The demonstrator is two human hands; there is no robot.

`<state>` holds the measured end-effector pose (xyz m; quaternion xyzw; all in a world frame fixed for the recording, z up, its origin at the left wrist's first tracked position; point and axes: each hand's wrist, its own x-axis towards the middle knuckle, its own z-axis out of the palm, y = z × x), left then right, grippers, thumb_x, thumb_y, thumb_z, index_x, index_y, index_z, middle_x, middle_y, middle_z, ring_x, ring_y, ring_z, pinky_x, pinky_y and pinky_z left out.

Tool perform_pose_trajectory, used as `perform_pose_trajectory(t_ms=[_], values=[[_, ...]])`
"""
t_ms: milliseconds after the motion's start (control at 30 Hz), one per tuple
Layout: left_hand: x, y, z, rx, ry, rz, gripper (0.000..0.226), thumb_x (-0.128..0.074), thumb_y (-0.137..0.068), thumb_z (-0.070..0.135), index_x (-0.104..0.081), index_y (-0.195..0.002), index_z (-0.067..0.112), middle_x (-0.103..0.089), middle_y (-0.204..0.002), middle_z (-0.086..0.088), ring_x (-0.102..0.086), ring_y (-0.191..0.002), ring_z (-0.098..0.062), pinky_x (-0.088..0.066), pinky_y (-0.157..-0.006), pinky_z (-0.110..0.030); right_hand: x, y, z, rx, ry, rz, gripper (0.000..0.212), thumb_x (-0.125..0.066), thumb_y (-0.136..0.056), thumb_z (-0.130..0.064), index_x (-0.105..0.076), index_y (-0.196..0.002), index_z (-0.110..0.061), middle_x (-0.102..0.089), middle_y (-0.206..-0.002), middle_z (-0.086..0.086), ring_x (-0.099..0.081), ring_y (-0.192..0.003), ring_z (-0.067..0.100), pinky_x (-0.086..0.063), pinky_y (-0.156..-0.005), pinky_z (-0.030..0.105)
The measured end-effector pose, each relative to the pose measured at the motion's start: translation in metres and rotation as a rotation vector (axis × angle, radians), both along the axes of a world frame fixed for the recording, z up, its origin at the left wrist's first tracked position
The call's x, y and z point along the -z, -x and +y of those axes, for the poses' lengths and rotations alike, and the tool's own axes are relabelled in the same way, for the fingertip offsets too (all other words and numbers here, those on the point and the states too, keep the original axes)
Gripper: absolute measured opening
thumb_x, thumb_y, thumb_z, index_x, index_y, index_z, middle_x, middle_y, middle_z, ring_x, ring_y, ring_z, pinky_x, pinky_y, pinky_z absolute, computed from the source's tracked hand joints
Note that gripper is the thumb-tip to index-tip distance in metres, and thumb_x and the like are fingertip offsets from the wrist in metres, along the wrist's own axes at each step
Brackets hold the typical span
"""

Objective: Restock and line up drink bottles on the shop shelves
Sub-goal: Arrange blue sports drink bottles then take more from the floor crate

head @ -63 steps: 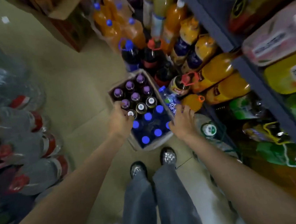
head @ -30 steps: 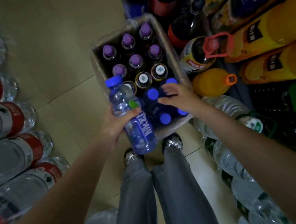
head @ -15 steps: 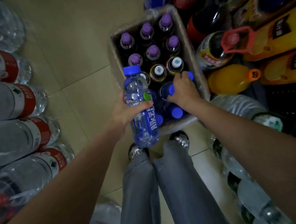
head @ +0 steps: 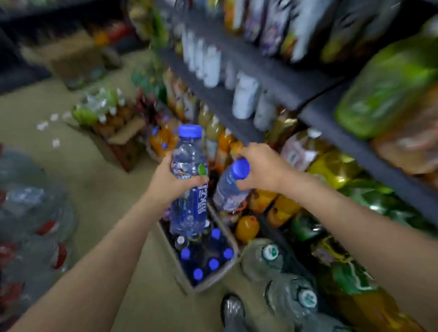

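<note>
Drink bottles, two of them, are up out of the box, one per hand. Left hand (head: 172,180) is wrapped round the waist of a clear blue-tinted plastic bottle w/ blue cap and blue label (head: 187,185), held upright, thumb across the front. Right hand (head: 262,168) grips a second clear plastic bottle w/ blue cap (head: 229,189) near its neck, fingers curled over the shoulder; it's tilted, cap toward the camera, body pointing down and away. The two bottles sit just beside each other, nearly touching at the left one's label.

Directly below both hands: an open cardboard box (head: 182,280) on the floor, w/ more blue-capped bottles standing inside. Right of the right hand: orange juice bottles (head: 247,227) lying on the low level, and further right and above, the dark metal shelves (head: 265,79) packed w/ stock, too blurred to read. Big clear water jugs w/ green-white caps (head: 270,255) sit near the person's shoe (head: 231,306). Left of the left hand, well apart, a stack of large water bottles w/ red labels (head: 29,226).

Judging from this, it's the carry-to-shelf step; nothing placed yet.

Risks: the neck grip on the tilted bottle looks the weaker hold, so it could slip and drop into the box or onto the juice. Both hands full means no spare hand to clear a slot, so pushing in may topple neighbours. Floor clutter close by the feet = trip risk.
</note>
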<state>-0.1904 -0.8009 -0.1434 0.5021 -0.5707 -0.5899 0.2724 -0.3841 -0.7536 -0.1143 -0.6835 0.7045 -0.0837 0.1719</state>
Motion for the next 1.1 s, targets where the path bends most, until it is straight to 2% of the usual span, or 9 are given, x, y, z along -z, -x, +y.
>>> perform_pose_trajectory(t_ms=[133,267,367,467,567,700,800,967,1100], values=[[-0.135,0.026,0.047,0.165,0.204,0.032,0.07,-0.087,-0.053,0.01,-0.052,-0.114,0.007,-0.066,-0.095,-0.005,-0.064,-0.071,-0.004,-0.054,-0.072,-0.021,-0.15,0.022,0.099,0.219,0.282,-0.221,0.052,-0.078,-0.063,-0.017,-0.051,-0.107,-0.012,-0.06,-0.087,0.004,-0.058,-0.087,0.028,-0.04,-0.074,0.032],[-0.244,0.074,0.11,0.273,0.374,0.135,0.052,-0.08,-0.066,0.004,-0.052,-0.108,0.016,-0.065,-0.094,0.002,-0.064,-0.08,-0.008,-0.052,-0.083,-0.03,-0.267,0.051,0.205,0.419,0.62,-0.473,0.053,-0.08,-0.065,-0.008,-0.044,-0.102,-0.018,-0.056,-0.086,0.0,-0.054,-0.08,0.017,-0.046,-0.077,0.032],[-0.305,0.121,0.168,0.385,0.451,0.231,0.051,-0.078,-0.068,0.005,-0.051,-0.108,0.021,-0.063,-0.092,0.011,-0.061,-0.07,0.004,-0.05,-0.067,-0.014,-0.323,0.071,0.282,0.576,0.911,-0.697,0.044,-0.078,-0.071,-0.007,-0.05,-0.104,-0.015,-0.06,-0.094,0.006,-0.056,-0.08,0.012,-0.048,-0.075,0.025],[-0.347,0.168,0.236,0.528,0.495,0.31,0.053,-0.079,-0.067,0.008,-0.051,-0.11,0.023,-0.063,-0.095,0.011,-0.06,-0.071,0.006,-0.046,-0.059,-0.006,-0.356,0.09,0.359,0.68,1.138,-0.81,0.031,-0.072,-0.077,-0.004,-0.059,-0.105,-0.006,-0.061,-0.084,0.0,-0.054,-0.073,0.006,-0.045,-0.066,0.012],[-0.368,0.218,0.31,0.702,0.501,0.381,0.047,-0.078,-0.067,0.003,-0.054,-0.101,0.025,-0.065,-0.093,0.01,-0.062,-0.069,0.008,-0.05,-0.063,-0.013,-0.371,0.118,0.442,0.784,1.276,-0.741,0.022,-0.071,-0.078,-0.005,-0.059,-0.096,-0.011,-0.06,-0.079,-0.004,-0.053,-0.071,0.007,-0.045,-0.07,0.018],[-0.369,0.29,0.424,0.883,0.53,0.423,0.08,-0.089,-0.049,0.022,-0.051,-0.119,0.017,-0.067,-0.103,0.001,-0.063,-0.079,-0.003,-0.051,-0.062,-0.016,-0.366,0.163,0.562,0.979,1.394,-0.575,0.031,-0.075,-0.075,-0.006,-0.051,-0.093,-0.014,-0.059,-0.091,0.009,-0.054,-0.077,0.013,-0.046,-0.079,0.03],[-0.352,0.346,0.518,1.005,0.563,0.456,0.066,-0.089,-0.05,0.01,-0.052,-0.102,0.026,-0.066,-0.097,0.003,-0.061,-0.076,0.004,-0.05,-0.072,-0.014,-0.35,0.196,0.657,1.124,1.438,-0.405,0.038,-0.079,-0.071,-0.011,-0.048,-0.094,-0.015,-0.057,-0.107,0.019,-0.057,-0.091,0.026,-0.047,-0.089,0.041],[-0.33,0.428,0.659,1.054,0.541,0.49,0.074,-0.088,-0.052,0.004,-0.048,-0.112,0.022,-0.063,-0.103,0.009,-0.06,-0.089,0.003,-0.046,-0.082,-0.012,-0.336,0.243,0.809,1.255,1.445,-0.151,0.038,-0.076,-0.075,-0.011,-0.045,-0.096,-0.015,-0.051,-0.103,0.01,-0.048,-0.091,0.018,-0.035,-0.08,0.018],[-0.332,0.465,0.725,1.039,0.506,0.467,0.069,-0.086,-0.058,0.004,-0.047,-0.111,0.025,-0.062,-0.104,0.014,-0.06,-0.091,0.003,-0.045,-0.082,-0.009,-0.34,0.288,0.88,1.3,1.405,-0.016,0.037,-0.073,-0.078,-0.011,-0.043,-0.1,-0.012,-0.041,-0.103,0.006,-0.042,-0.092,0.015,-0.032,-0.079,0.018]])
